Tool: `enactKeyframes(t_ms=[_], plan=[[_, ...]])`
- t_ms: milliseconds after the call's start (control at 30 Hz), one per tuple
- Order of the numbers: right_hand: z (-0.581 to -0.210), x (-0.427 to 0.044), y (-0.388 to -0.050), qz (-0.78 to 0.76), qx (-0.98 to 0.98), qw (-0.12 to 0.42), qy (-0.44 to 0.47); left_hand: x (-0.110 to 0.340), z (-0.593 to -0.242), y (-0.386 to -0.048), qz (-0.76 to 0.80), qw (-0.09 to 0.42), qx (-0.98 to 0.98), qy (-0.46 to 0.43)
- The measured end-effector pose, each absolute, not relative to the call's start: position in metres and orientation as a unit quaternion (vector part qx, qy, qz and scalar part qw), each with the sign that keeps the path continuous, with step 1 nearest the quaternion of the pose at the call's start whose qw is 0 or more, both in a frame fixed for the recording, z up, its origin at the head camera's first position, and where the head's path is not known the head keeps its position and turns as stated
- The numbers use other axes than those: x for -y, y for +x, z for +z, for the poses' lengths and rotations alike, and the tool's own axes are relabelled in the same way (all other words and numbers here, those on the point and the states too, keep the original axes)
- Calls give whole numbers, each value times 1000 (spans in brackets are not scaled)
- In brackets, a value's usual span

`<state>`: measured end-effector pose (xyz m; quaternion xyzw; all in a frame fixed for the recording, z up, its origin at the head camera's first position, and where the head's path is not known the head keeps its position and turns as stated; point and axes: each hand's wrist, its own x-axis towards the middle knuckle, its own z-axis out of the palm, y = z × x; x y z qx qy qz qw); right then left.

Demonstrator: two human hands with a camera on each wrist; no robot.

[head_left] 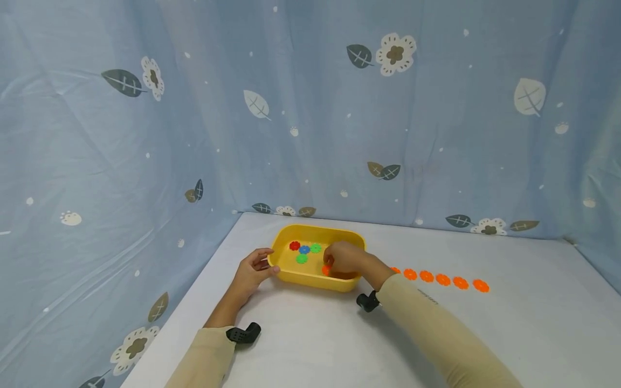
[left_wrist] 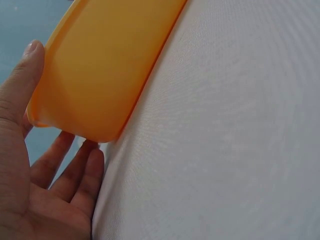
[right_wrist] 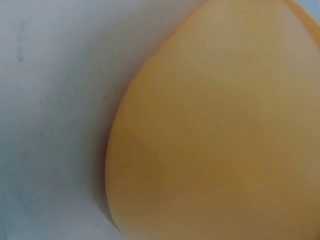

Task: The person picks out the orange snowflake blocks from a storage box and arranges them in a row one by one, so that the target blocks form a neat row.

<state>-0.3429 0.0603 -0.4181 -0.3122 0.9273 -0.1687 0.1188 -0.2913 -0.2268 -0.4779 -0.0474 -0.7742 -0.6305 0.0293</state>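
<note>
A yellow plastic tray point(head_left: 310, 279) stands on the white table. My left hand point(head_left: 252, 272) holds its left end, with the thumb by the front corner and the fingers against the end wall, as the left wrist view also shows. My right hand point(head_left: 345, 258) reaches down into the tray's right part, fingers bent. Its fingertips are at an orange flower-shaped piece point(head_left: 326, 270); whether they pinch it is too small to tell. In the tray's left part lie a red piece point(head_left: 295, 246), a blue piece point(head_left: 304, 250) and two green pieces point(head_left: 302, 258). The right wrist view shows only the tray's outer wall point(right_wrist: 215, 130).
Several orange flower-shaped pieces point(head_left: 443, 279) lie in a row on the table point(head_left: 529, 323), right of the tray; my right forearm partly covers the nearest one. A blue patterned curtain point(head_left: 310, 108) hangs along the table's back and left edges.
</note>
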Motion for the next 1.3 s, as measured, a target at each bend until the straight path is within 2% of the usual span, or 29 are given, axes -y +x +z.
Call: enactKeyframes(t_ms=[567, 933, 1167, 1300], plan=[[-419, -56, -340, -162, -934, 141, -284, 227, -475, -292, -635, 6, 772, -36], [-419, -57, -340, -164, -933, 141, -287, 226, -477, -288, -632, 30, 773, -41], [-407, -64, -336, -240, -917, 166, -273, 225, -476, -289, -634, 24, 772, -33], [-396, -68, -334, -240, -918, 150, -278, 226, -474, -289, -635, 23, 771, -37]])
